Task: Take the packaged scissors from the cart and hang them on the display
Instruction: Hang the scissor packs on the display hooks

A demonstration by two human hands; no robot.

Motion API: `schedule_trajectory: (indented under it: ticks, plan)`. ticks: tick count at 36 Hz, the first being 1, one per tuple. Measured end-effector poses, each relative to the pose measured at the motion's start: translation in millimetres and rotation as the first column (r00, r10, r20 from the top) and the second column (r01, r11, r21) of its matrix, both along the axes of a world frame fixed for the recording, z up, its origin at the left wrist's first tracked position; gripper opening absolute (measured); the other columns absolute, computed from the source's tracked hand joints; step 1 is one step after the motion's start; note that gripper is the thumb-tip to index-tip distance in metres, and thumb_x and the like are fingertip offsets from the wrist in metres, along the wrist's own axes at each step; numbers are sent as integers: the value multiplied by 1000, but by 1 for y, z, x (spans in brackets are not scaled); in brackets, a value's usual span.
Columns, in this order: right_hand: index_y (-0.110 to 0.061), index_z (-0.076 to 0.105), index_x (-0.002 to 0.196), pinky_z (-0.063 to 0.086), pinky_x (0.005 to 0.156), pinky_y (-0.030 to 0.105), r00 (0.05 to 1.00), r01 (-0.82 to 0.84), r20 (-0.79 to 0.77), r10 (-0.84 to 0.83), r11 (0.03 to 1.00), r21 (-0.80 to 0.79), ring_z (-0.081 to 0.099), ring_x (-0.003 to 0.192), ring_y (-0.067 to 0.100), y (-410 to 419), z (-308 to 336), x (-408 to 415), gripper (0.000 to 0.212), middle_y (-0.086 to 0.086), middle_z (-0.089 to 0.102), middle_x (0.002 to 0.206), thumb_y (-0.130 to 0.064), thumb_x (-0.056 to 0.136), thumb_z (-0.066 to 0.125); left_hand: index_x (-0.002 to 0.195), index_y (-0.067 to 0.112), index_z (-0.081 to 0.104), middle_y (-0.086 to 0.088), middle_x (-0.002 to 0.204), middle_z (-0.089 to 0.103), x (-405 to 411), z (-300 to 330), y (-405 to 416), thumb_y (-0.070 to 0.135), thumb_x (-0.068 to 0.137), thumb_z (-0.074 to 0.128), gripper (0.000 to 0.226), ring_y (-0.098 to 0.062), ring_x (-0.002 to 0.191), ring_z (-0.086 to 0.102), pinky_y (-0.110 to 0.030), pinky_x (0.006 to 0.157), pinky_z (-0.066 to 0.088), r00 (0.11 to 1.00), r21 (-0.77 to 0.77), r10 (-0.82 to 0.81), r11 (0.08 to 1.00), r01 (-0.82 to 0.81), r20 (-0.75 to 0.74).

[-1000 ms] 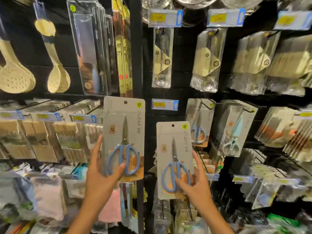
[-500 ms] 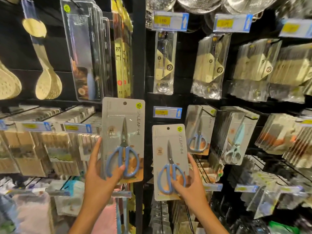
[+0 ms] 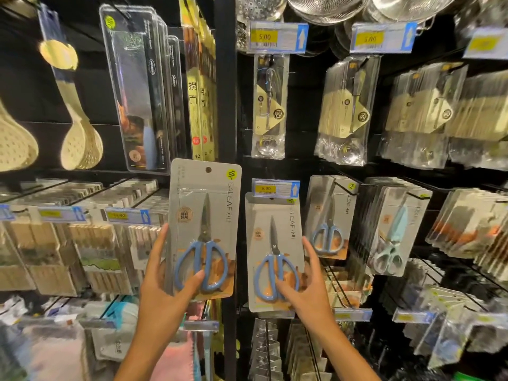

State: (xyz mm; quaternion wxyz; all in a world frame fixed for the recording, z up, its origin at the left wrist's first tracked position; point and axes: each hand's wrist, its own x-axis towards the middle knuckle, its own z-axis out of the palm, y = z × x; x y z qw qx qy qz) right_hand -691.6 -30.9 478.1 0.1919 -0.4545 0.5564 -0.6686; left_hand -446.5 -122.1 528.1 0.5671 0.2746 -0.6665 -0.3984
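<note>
I hold two carded packs of blue-handled scissors in front of a black display wall. My left hand (image 3: 165,279) grips the left scissors pack (image 3: 203,224) by its lower edge, thumb across the handles, its hang hole free at the top. My right hand (image 3: 305,287) grips the right scissors pack (image 3: 270,243) at its lower right. That pack's top edge sits just under a blue price tag (image 3: 275,187) at the tip of a display hook. More blue scissors packs (image 3: 328,215) hang on the hook to the right.
Mint scissors packs (image 3: 393,229) hang further right. Above are packaged utensils (image 3: 269,105), a boxed knife (image 3: 140,89) and metal strainers (image 3: 324,9). A black upright post (image 3: 226,105) runs between the two packs. Chopstick packs (image 3: 96,257) fill the left shelves.
My right hand has raised its pack toward the tagged hook, so its top edge now meets the price tag. The left pack has stayed about level. The view has shifted slightly.
</note>
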Motion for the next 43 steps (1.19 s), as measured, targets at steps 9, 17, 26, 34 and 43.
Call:
schedule_trajectory:
  ticks: [9, 17, 26, 34, 43]
  plan:
    - [-35, 24, 154, 57, 78, 16, 999, -1, -39, 1, 1000, -3, 61, 108, -16, -9, 11, -2, 94, -23, 43, 143, 11, 87, 69, 147, 60, 28, 35, 155, 30, 0, 3, 2, 14, 81, 77, 94, -8, 149, 31, -56, 119, 30, 1000, -2, -11, 1000, 11, -15]
    - [-37, 24, 156, 59, 77, 22, 1000, 5, -15, -5, 1000, 6, 68, 105, -3, -14, 13, -7, 94, -22, 49, 142, 10, 88, 69, 149, 58, 28, 32, 157, 29, 1, 2, -1, 16, 78, 79, 97, -10, 150, 28, -57, 119, 30, 1000, 5, 8, 1000, -8, -14]
    - [-41, 20, 157, 60, 76, 26, 1000, -2, 0, 2, 997, 71, 70, 105, 17, -31, 9, -17, 96, -29, 70, 111, 7, 89, 69, 150, 56, 27, 33, 157, 27, 2, 0, -3, 17, 77, 79, 98, -9, 151, 27, -57, 119, 29, 1000, -4, 23, 1000, -23, 2]
    - [-53, 4, 155, 62, 84, 37, 987, 94, -141, -73, 984, 149, 69, 108, 17, -75, 3, -36, 99, -21, 56, 126, -12, 94, 70, 150, 55, 28, 35, 156, 27, -1, 4, -3, 17, 78, 78, 96, -7, 150, 26, -55, 120, 28, 999, -12, 38, 999, -38, 17]
    - [-56, -18, 151, 59, 89, 47, 939, 211, -327, -107, 930, 300, 67, 114, 28, -122, 1, -62, 101, 3, 54, 148, -30, 98, 65, 151, 54, 27, 34, 157, 27, -5, 8, -2, 17, 80, 78, 95, -6, 150, 28, -51, 122, 28, 999, -17, 42, 999, -42, 33]
